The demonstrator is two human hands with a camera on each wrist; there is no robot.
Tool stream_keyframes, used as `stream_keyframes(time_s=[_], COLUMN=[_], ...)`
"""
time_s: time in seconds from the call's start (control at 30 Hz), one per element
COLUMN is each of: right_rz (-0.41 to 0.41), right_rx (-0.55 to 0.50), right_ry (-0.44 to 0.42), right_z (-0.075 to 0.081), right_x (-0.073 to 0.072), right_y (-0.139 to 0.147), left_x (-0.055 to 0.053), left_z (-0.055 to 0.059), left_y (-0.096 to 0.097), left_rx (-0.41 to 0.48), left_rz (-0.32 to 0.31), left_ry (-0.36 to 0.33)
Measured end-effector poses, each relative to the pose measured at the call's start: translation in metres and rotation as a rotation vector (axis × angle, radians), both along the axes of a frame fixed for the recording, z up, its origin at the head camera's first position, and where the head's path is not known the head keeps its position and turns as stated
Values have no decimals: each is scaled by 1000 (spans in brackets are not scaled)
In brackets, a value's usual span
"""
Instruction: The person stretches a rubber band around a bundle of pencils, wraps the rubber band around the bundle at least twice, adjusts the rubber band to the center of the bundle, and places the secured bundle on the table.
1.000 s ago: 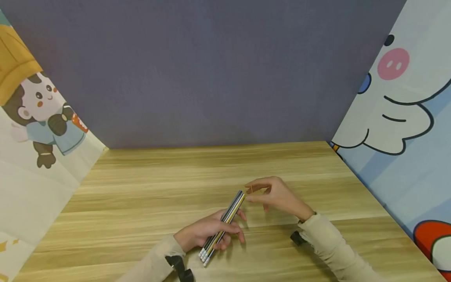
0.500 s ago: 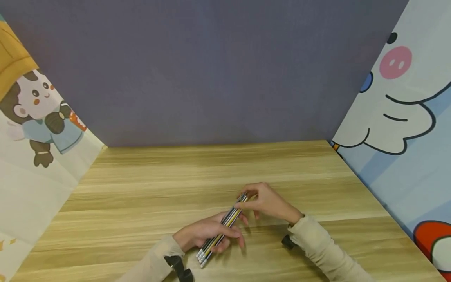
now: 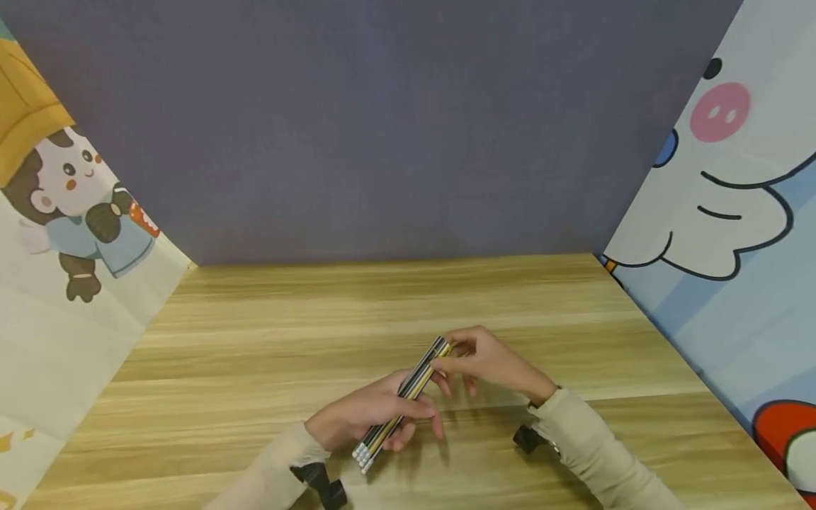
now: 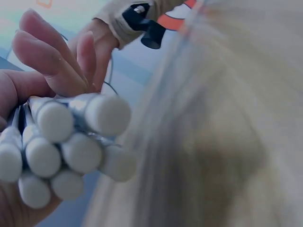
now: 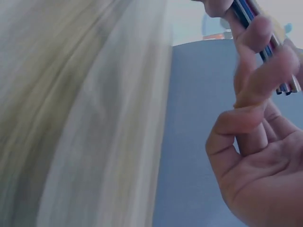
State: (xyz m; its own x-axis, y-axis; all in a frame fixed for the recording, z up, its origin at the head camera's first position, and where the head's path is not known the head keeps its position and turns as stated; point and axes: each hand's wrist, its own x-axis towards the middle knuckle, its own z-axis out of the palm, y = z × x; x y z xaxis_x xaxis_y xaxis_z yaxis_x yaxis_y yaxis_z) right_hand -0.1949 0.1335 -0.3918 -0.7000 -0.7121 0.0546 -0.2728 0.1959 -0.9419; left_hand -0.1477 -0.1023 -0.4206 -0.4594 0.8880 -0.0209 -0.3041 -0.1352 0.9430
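Note:
My left hand point(image 3: 379, 411) grips a bundle of several striped pencils point(image 3: 417, 382), slanting over the table with white erasers at the lower left. In the left wrist view the erasers point(image 4: 80, 152) cluster close to the camera. My right hand point(image 3: 487, 358) is at the bundle's upper end, thumb against its side and index finger bent behind. A thin yellow-orange rubber band point(image 3: 449, 348) shows faintly by those fingertips; how far it goes round the pencils is hidden. In the right wrist view, curled fingers point(image 5: 270, 80) cover part of the bundle.
Both hands are above a wood-grain table point(image 3: 287, 333). A dark grey panel point(image 3: 395, 127) stands at its back edge. Cartoon-printed sheets line the left side point(image 3: 38, 340) and the right side point(image 3: 758, 312). Each wrist carries a black mount point(image 3: 321, 485).
My right hand, with the thin band between its fingers, has come from beyond the bundle's upper end to close around it, then eased slightly up and right. My left hand keeps its grip.

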Motion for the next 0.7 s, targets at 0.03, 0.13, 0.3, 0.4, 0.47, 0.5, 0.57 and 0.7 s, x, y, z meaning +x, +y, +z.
stream_keyframes(time_s=[0.03, 0.13, 0.3, 0.4, 0.47, 0.5, 0.57, 0.7], right_rz=[10, 17, -29, -50, -98, -142, -248, -400], right_rx=[-12, -38, -159, -224, -220, -206, -166, -67], right_ry=[-12, -51, -91, -35, 29, 66, 123, 169], right_z=[2, 8, 13, 14, 14, 14, 14, 14], right_x=[0, 1, 3, 6, 8, 9, 10, 11], right_y=[1, 3, 6, 6, 5, 4, 2, -3], left_x=[1, 3, -1, -5, -6, -6, -5, 1], left_z=[4, 13, 18, 15, 13, 13, 13, 18], left_y=[-1, -3, -8, -8, -7, -7, -6, -4], left_rx=[4, 6, -24, -58, -72, -78, -80, -78], left_rz=[10, 57, 189, 252, 275, 282, 286, 260], left_ry=[5, 18, 23, 29, 33, 36, 48, 105])
